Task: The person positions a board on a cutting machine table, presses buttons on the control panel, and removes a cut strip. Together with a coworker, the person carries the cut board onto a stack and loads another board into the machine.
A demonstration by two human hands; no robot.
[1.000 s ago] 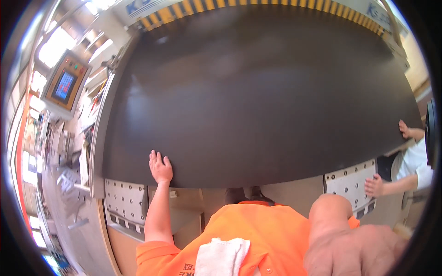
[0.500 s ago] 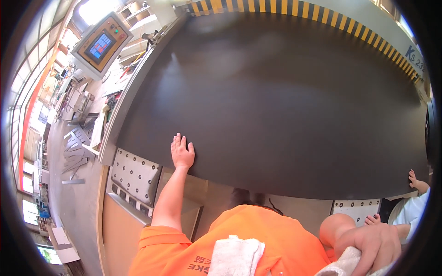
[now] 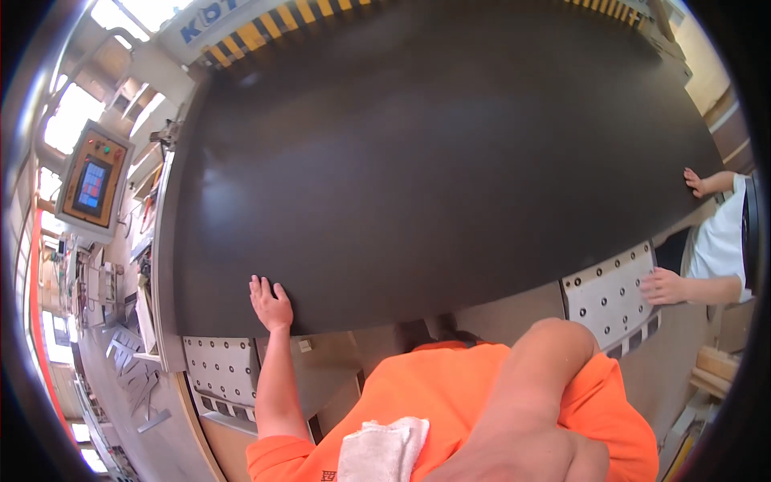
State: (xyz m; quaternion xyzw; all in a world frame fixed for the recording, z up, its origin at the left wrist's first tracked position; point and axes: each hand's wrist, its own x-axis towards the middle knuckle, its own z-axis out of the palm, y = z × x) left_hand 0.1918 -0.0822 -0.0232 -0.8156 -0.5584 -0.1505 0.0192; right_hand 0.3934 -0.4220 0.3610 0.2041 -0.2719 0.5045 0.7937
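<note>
A large dark, smooth panel point(image 3: 450, 185) spreads across the machine bed in front of me. My left hand point(image 3: 271, 304) lies flat on its near left edge, fingers stretched out and holding nothing. My right arm is bent up in front of my chest. At the lower edge of the picture, my right hand point(image 3: 522, 459) comes close to the camera, its fingers hidden or cut off. A folded white cloth point(image 3: 383, 451) rests against the front of my orange shirt.
White support plates with round studs stand at the left point(image 3: 221, 365) and right point(image 3: 612, 296). A co-worker's hand point(image 3: 695, 183) touches the panel's right edge; the other hand point(image 3: 665, 287) is at the right plate. A control screen point(image 3: 92, 185) hangs left. Striped guarding point(image 3: 269, 28) runs behind.
The view has turned right. My right hand has moved inward and down across my chest, and the white cloth by it is out of sight. My left hand stays on the panel.
</note>
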